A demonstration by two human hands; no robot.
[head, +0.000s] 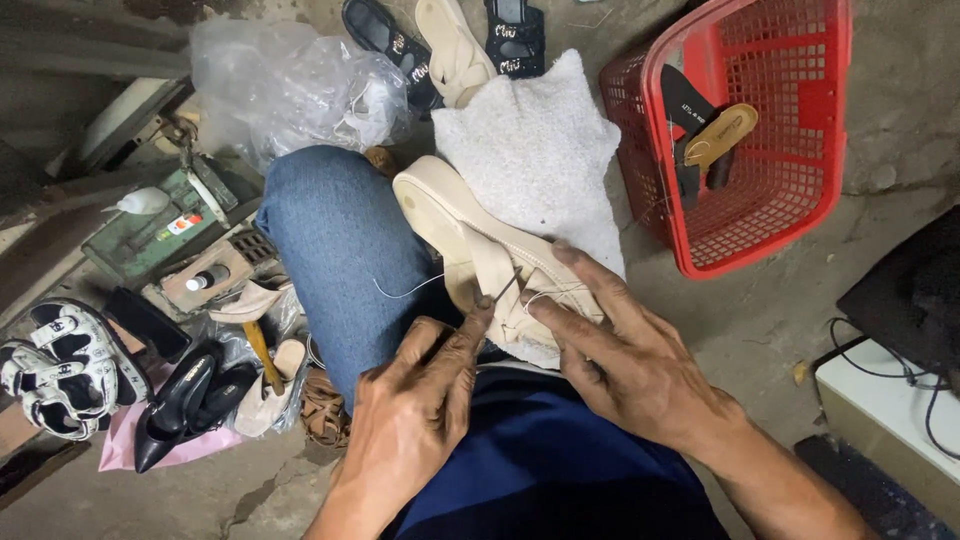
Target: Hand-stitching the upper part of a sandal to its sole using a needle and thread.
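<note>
A cream sandal (455,225) lies sole-side up across my lap, on a white towel (540,140) over my knee in blue jeans (340,250). My left hand (415,400) pinches a thin metal needle or awl (503,290) that pokes into the sandal's straps. A pale thread (405,290) trails from the sandal towards my knee. My right hand (620,350) presses its spread fingers on the sandal's straps and holds the shoe down.
A red plastic basket (770,200) at the right holds dark and tan sandals. Black and cream sandals (455,40) lie at the top. A crumpled plastic bag (290,85), a green tool box (150,235), black heels (185,400) and white sandals (60,370) crowd the left floor.
</note>
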